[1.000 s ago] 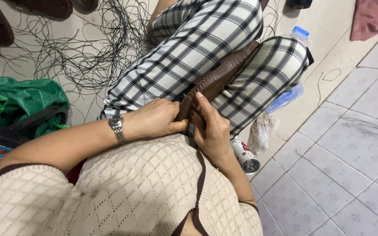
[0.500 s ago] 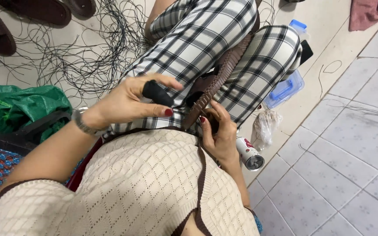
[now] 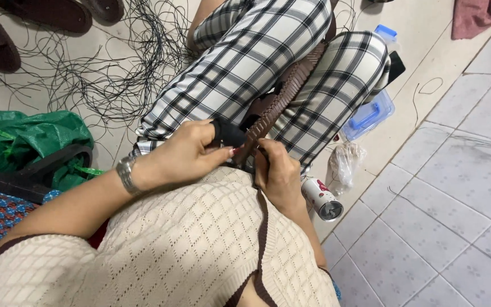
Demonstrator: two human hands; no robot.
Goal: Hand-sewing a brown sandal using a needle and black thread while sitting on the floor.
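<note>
A long brown woven strip (image 3: 291,91) is laid along the lap, between the two knees in checked trousers (image 3: 257,51), its near end gathered at the hands. That near end is gripped by the right hand (image 3: 277,173), whose fingers are curled shut around it. A small black tool (image 3: 227,133) is pinched in the fingers of the left hand (image 3: 191,150), closed on it and pressed against the strip's near edge. Most of the strip appears already woven; only the near end seems to be in work, though how much is left cannot be told. On the floor (image 3: 439,227) to the right, a small can (image 3: 322,199), a clear bag (image 3: 345,165) and a blue box (image 3: 367,113) are seen. Loose black cords (image 3: 109,62) are scattered far left, beside a green bag (image 3: 35,136).
</note>
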